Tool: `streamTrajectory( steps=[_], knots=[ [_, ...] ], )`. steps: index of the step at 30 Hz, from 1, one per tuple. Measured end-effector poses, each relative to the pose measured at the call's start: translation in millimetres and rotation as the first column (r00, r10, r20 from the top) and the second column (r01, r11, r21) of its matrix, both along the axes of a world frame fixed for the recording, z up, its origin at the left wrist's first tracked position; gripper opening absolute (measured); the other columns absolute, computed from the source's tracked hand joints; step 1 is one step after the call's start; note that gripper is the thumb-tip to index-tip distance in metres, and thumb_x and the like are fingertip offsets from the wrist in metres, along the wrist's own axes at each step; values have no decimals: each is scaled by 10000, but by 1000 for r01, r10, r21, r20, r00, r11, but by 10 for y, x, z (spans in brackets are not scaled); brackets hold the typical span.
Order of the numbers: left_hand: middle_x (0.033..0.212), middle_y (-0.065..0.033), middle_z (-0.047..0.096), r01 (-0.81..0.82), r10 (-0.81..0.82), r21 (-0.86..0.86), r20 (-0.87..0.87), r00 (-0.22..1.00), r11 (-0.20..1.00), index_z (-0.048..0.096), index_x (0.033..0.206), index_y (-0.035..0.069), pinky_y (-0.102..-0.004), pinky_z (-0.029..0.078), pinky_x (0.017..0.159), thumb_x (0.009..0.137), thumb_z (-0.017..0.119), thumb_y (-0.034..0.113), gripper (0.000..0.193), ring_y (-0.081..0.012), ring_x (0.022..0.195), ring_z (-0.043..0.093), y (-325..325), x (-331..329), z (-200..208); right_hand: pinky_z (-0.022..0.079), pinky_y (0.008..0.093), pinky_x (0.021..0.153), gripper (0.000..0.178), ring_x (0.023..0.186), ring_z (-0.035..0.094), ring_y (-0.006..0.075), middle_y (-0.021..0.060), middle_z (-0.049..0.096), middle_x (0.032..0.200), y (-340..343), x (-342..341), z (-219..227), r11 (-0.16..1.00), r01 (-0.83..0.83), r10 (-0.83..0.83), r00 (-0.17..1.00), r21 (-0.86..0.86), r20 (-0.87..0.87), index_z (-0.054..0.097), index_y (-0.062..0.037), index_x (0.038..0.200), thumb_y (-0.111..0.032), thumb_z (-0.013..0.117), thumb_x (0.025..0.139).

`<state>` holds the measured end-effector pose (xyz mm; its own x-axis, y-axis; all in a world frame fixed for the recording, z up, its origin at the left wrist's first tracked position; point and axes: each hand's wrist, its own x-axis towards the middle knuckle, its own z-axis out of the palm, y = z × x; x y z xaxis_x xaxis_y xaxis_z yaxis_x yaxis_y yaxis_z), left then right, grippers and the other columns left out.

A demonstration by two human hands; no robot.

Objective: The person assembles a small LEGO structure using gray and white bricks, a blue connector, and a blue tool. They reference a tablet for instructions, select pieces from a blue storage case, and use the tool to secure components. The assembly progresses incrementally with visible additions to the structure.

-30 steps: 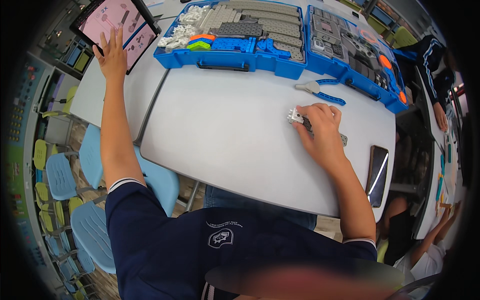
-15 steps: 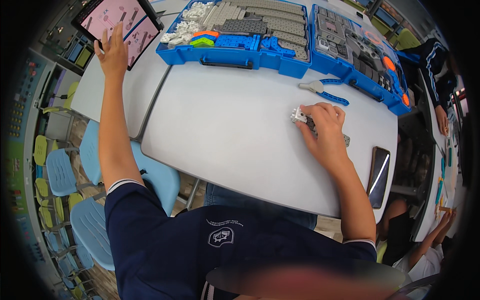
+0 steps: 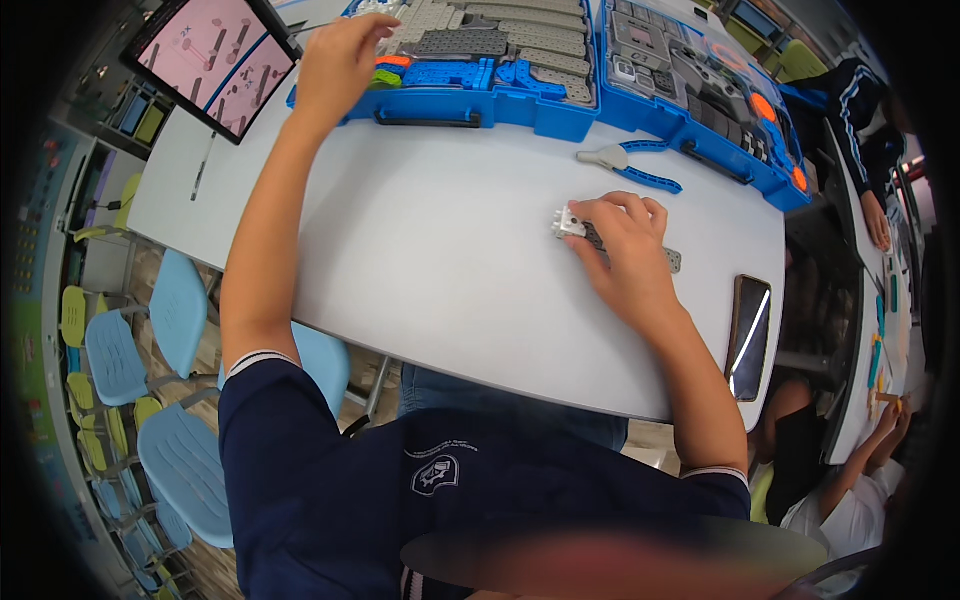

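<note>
Pinning a small grey-and-white building piece (image 3: 578,228) flat on the white desk (image 3: 440,250), the right hand (image 3: 625,255) is curling its fingers (image 3: 628,206) over it, seemingly steadying it. Its long axis is running diagonally, down toward the phone (image 3: 750,338). The left hand (image 3: 338,62), fingers loosely bent, is reaching into the blue parts case (image 3: 470,100).

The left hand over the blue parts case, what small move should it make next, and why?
Probably lower the left hand a little and pinch one loose piece from the near-left compartment of the blue parts case. It hovers over the white and coloured bits there, while the right hand pins a small grey and white assembly on the table, apparently waiting for a part.
</note>
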<state>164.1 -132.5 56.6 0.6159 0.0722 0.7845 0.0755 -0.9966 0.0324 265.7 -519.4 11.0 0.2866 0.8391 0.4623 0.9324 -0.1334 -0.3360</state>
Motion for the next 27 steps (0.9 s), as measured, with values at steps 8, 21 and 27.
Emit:
streamTrajectory(
  steps=[8,21,27],
  knots=[
    [1037,-101,767,-354,334,-9,-305,892,935,729,1094,96,-373,546,835,931,596,55,214,-264,992,731,471,-109,229,344,499,1040,296,1103,594,286,83,713,1031,11,-13,-8,1000,-18,18,1000,4,-6,672,-58,1148,-100,761,869],
    [923,-105,747,-328,225,-130,-497,838,936,740,975,73,-390,542,808,862,775,242,206,-266,869,706,897,88,4,346,499,1027,300,1100,589,284,74,709,1026,19,-34,-15,1000,-10,10,1000,-17,9,672,-59,1152,-108,762,871],
    [922,-100,730,-370,378,108,-444,813,923,694,1052,99,-402,537,785,883,757,246,233,-272,840,706,826,168,-11,350,498,1026,309,1102,588,284,71,706,1027,20,-25,-13,1000,-15,15,1000,-1,-1,668,-57,1161,-106,760,870]
  ],
)
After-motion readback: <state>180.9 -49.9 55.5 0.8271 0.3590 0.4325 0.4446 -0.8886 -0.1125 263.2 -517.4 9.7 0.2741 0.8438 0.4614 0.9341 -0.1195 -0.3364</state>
